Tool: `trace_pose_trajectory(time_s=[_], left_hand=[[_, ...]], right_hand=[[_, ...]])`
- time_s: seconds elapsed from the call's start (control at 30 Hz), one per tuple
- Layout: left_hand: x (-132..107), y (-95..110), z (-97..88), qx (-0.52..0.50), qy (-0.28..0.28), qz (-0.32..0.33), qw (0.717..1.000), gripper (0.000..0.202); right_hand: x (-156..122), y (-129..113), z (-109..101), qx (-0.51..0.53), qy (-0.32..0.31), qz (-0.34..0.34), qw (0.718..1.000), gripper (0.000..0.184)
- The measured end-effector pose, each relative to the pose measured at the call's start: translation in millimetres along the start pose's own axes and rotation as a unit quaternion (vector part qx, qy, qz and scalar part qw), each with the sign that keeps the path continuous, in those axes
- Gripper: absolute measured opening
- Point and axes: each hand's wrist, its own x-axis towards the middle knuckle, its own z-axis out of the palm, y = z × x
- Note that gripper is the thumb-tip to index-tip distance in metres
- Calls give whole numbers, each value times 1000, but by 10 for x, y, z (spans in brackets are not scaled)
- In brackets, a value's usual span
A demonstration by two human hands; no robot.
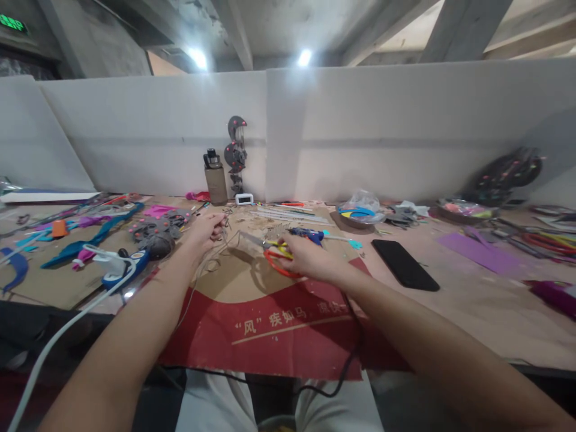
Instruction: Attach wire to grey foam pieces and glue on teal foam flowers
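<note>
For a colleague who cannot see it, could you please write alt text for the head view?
A person's right hand grips orange-handled scissors on a cluttered craft table; the left hand pinches a thin wire. A black phone lies right.

The scissors (270, 252) have orange-red loops with a yellow patch at the pivot and pale metal blades. The cardboard sheet (252, 312) is brown with a red band bearing white characters. The phone (405, 264) is black. The glue gun (308, 234) looks dark blue, though it is small here. A purple foam sheet (479, 252) lies flat; the bottle (216, 178) is grey-brown, black-capped.
</note>
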Motion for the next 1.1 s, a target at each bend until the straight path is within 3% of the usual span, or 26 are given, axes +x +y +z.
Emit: trace_pose_trajectory(time_s=[0.17, 0.27, 0.33, 0.4, 0.5, 0.6, 0.67, 0.77, 0.87, 0.93, 1.1], left_hand=[[-167, -61, 251, 57, -64, -13, 996, 17], [-279, -103, 448, 76, -142, -35, 986, 21], [-322, -50, 474, 55, -203, -59, 976, 24], [-354, 93, 375, 8, -225, -53, 973, 24], [-430, 413, 77, -138, -147, 85, 976, 8], [-517, 673, -178, -272, -90, 226, 931, 20], [-536, 732, -239, -311, -112, 257, 908, 23], [-489, 640, -170, -271, -249, 195, 909, 5], [-425, 430, -5, -177, -267, 117, 940, 13], [-408, 282, 101, -99, -304, 59, 946, 16], [-421, 48, 273, 70, -411, -85, 905, 29]], right_hand=[[244, 595, -368, -78, 103, 1, 992, 40], [418, 1043, -450, -122, 101, 39, 987, 48], [489, 1300, -440, -141, 84, 54, 985, 48], [518, 1490, -400, -145, 69, 45, 986, 43], [524, 1638, -335, -138, 63, 25, 988, 41], [580, 1681, -307, -137, 60, 19, 989, 41], [677, 1698, -308, -150, 53, 21, 987, 43], [894, 1735, -311, -184, 28, 17, 982, 44], [1129, 1774, -291, -215, -6, 12, 976, 42], [1259, 1800, -260, -229, -28, 13, 973, 41], [1411, 1883, -146, -224, -54, 22, 973, 38]])
